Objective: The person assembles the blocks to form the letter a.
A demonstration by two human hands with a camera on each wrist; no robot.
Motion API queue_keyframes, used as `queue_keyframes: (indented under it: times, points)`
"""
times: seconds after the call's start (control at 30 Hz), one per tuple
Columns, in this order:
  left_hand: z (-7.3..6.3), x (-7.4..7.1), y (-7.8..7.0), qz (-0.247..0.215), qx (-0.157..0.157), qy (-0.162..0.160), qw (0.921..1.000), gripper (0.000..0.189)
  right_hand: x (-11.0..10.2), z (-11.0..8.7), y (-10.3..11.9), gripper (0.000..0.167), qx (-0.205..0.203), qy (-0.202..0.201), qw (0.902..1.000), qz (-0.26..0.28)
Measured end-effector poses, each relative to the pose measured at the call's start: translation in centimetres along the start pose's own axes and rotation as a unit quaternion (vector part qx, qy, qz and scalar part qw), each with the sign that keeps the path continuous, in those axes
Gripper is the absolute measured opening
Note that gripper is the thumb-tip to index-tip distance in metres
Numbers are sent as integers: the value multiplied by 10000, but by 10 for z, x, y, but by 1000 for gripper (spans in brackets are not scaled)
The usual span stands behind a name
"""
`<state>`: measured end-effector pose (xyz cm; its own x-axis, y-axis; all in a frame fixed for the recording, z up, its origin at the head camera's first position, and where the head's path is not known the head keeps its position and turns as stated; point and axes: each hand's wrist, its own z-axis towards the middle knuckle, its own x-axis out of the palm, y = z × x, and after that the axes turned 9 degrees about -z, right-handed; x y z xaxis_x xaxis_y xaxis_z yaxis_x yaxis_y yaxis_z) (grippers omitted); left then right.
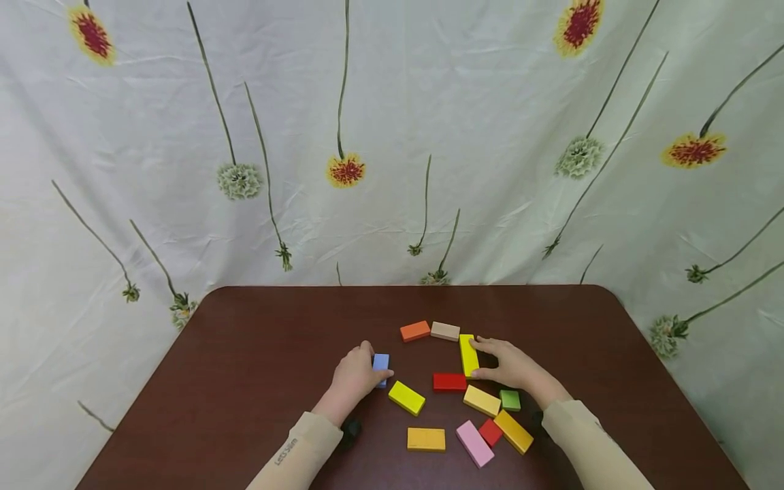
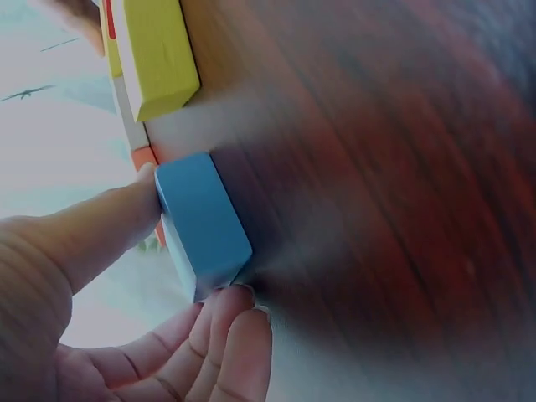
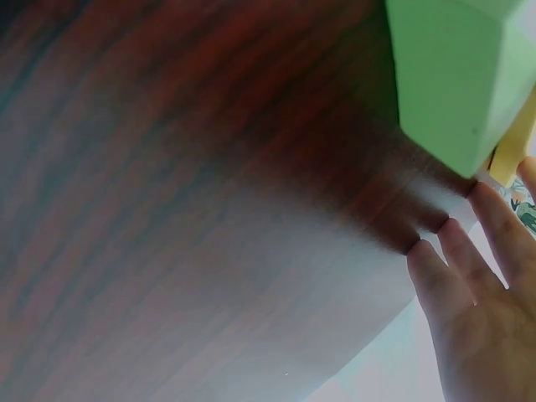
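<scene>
My left hand pinches a blue block between thumb and fingertips. Close up in the left wrist view, the thumb lies against one end of the blue block and the fingertips against the other. On the right, my right hand has its thumb and fingers at the two ends of a long yellow block, gripping it near the tabletop. In the right wrist view the fingertips reach down to the table, and a green block fills the upper right, partly covering the yellow block.
An orange block and a beige block lie end to end at the back. Nearer are a red block, a yellow-green block, a pink block and several others. A flowered cloth hangs behind the brown table.
</scene>
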<state>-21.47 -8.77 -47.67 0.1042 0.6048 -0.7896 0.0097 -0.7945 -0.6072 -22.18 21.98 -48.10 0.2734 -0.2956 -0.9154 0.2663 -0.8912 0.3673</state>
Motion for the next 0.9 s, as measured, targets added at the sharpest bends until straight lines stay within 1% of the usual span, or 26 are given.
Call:
queue_keyframes:
  times: [0.2,0.47,0.6,0.7,0.9]
  points:
    - [0,2,1,26,259,23,9997,43,0,0,0,69,48,31,10000,4]
    - [3,3,3,216,515,110,9984,42,1,1,1,68,35,59,10000,-34]
    - [5,3,3,238,743,140,9969,40,1,0,1,69,50,66,10000,-15]
    - [5,3,2,247,934,136,9952,38,0,-1,2,69,65,66,10000,21]
    - [8,5,-3,242,1154,240,9927,33,-1,-2,2,68,41,60,10000,10]
